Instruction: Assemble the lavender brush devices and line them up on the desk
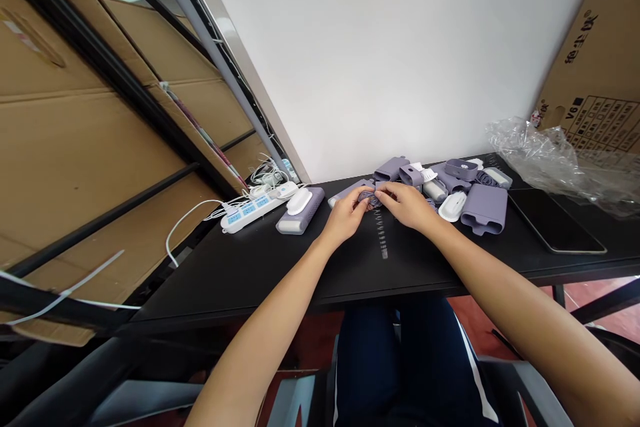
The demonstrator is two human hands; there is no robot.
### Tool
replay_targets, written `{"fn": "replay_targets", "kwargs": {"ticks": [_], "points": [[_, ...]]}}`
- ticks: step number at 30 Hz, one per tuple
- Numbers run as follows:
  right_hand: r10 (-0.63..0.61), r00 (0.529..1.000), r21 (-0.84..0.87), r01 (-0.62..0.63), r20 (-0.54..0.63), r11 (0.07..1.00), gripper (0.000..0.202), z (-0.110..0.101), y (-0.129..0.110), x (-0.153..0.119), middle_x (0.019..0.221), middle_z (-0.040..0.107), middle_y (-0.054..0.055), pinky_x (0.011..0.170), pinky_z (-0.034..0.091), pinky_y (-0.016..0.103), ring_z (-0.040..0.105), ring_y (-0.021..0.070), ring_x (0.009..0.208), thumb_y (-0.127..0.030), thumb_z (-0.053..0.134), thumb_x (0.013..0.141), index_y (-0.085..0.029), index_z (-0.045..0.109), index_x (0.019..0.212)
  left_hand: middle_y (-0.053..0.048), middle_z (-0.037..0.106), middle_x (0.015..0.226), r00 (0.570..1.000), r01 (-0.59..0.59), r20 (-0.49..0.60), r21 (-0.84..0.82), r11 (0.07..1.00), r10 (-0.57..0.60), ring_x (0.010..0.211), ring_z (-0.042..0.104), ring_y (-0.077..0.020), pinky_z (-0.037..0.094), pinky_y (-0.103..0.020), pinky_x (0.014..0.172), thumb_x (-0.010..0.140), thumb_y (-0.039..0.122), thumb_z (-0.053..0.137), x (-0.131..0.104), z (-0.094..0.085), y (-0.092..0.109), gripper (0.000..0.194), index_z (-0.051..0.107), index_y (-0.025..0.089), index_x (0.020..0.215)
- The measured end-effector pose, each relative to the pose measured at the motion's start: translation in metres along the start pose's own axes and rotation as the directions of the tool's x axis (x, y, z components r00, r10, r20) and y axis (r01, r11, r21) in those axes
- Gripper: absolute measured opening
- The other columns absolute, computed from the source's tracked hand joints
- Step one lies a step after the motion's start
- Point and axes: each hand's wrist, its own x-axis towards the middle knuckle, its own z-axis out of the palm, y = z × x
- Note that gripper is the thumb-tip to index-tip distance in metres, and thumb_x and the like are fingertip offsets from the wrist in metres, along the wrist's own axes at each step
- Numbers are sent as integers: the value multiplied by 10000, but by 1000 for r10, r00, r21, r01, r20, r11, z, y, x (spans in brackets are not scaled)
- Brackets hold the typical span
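Note:
Above the middle of the black table, my left hand [349,212] and my right hand [406,203] meet with their fingertips pinched on a small purple coiled cord [371,199]. Close behind the fingers lies a purple and white part [345,197], partly covered by my left hand. To the right of my right hand are a white oval part [453,207] and a purple sleeve-shaped housing [484,209]. Further purple housings [391,168] and a purple ring-like piece [461,169] are piled behind the hands.
A white power strip [255,209] with tangled cables lies at the left, beside a purple device with a white cap [301,210]. On the right are a dark tablet [556,220], crumpled clear plastic [550,153] and a cardboard box [595,60]. A white wall [400,53] stands behind the table [280,273].

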Motion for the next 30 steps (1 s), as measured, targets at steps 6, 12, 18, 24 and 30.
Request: {"fn": "replay_targets", "kwargs": {"ticks": [6,12,18,24,30], "points": [[-2,1000,-36,3,20,999,487,3,6,-3,1347,662,69,926,504,333,670,202,1040,-214,565,946,-275,563,1429,-38,735,924,993,67,-83,-168,984,-82,856,724,-182,591,-367,899,974,447,561,7,-4,-7,526,563,206,1442],[-86,992,24,84,96,996,530,7,3,-5,1391,631,95,987,498,404,627,247,1164,-328,660,923,-280,565,1442,-50,753,937,989,138,-3,-358,923,-149,776,733,-175,612,-351,822,930,480,634,5,-4,7,671,480,194,1517],[102,994,480,-108,40,870,306,4,4,6,850,689,7,680,513,277,600,138,704,-403,624,912,-184,705,1108,-74,754,928,994,96,-25,-252,963,-106,772,711,-192,581,-315,687,970,548,548,4,-5,12,560,604,170,1380],[448,870,632,-230,-208,740,266,-15,11,13,908,690,23,514,438,199,577,94,631,-347,613,902,-179,702,1088,-110,689,1292,985,-7,-150,475,880,89,1215,599,-294,444,-439,1083,995,417,525,3,-20,3,370,691,239,1274],[492,845,677,-239,-208,696,208,-24,13,13,807,667,13,499,443,178,556,82,588,-318,593,911,-170,715,993,-192,569,1453,971,205,-59,707,677,-232,1317,549,-411,376,-530,1108,888,601,626,3,-32,-11,738,481,264,1529]]}}
